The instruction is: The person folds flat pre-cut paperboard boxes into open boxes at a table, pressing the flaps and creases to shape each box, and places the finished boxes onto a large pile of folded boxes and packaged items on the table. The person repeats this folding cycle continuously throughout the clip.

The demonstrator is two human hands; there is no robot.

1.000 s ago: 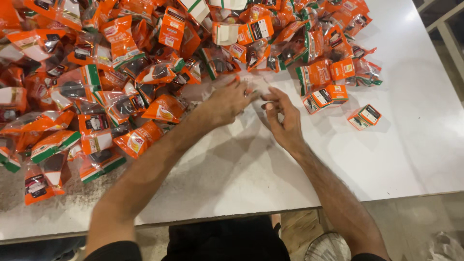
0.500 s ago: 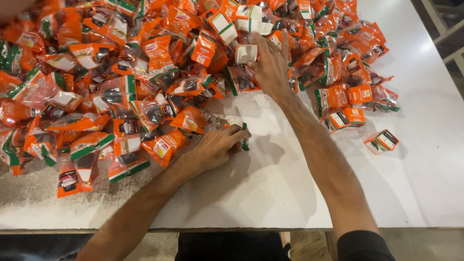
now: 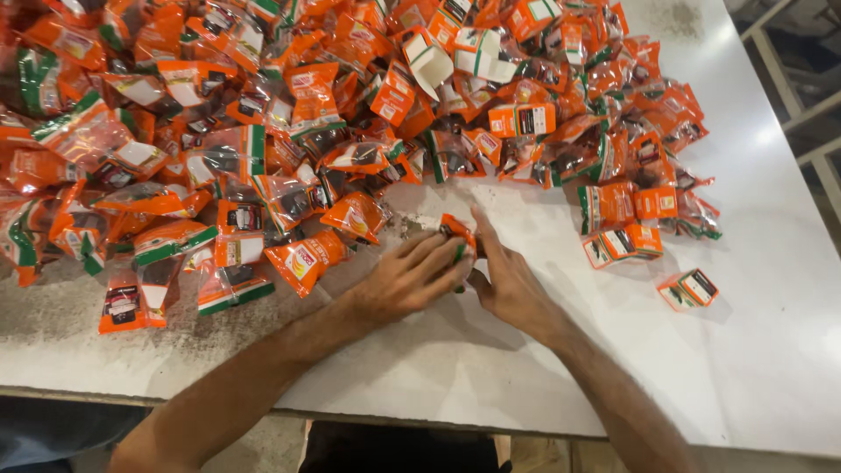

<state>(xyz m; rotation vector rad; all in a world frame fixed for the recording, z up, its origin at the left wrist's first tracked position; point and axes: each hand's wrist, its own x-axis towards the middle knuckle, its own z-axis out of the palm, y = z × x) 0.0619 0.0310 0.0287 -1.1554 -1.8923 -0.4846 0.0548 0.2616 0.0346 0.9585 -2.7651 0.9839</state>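
Observation:
My left hand [image 3: 410,278] and my right hand [image 3: 506,278] meet over the white table [image 3: 771,333], just in front of a big heap of orange packets [image 3: 289,123]. Both hands close around one small orange and green packet [image 3: 457,231], which sticks up between the fingertips. The left fingers wrap its left side and the right palm presses its right side. Most of the packet is hidden by the fingers.
Small orange and white boxes [image 3: 526,117] lie mixed into the heap. A single box [image 3: 689,290] sits apart at the right, with a few more [image 3: 624,245] near it. The table's front edge [image 3: 175,390] runs below my forearms. A metal frame [image 3: 806,114] stands far right.
My right hand has come back from the heap to meet the left hand. Both hands now hold one packet together, nearer the middle of the table.

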